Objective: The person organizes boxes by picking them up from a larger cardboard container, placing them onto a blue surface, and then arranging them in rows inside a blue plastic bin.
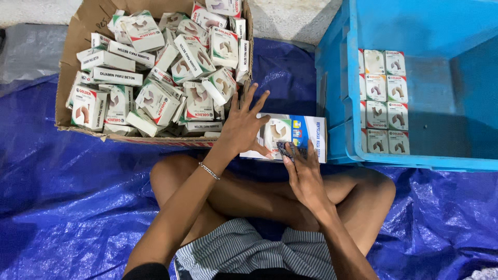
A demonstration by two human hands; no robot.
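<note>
Head view of a seated person, legs crossed on a blue tarpaulin (78, 197). The flat printed carton (298, 136) lies on the tarpaulin just ahead of the knees, between the cardboard box (78, 31) of loose small cartons on the left and the blue plastic crate (430, 31) on the right. Its long axis runs left to right, its broad printed face turned upward, its right end close to the crate wall.

The left hand (244, 124) rests on the carton's left part, fingers fully spread and flat; it presses down and grips nothing. The right hand (303, 173) sits at the near edge, fingers curled loosely on a small dark object (287, 150) against the carton; what that object is cannot be told.

Judged from its thin paperboard look, the carton is probably light, fairly stiff along its edges yet easily dented on the broad face, and somewhat slick. A hold across the two long edges, or at the short ends, looks safest.

In the crate, small boxes (384, 101) stand in neat rows against the left wall.
</note>
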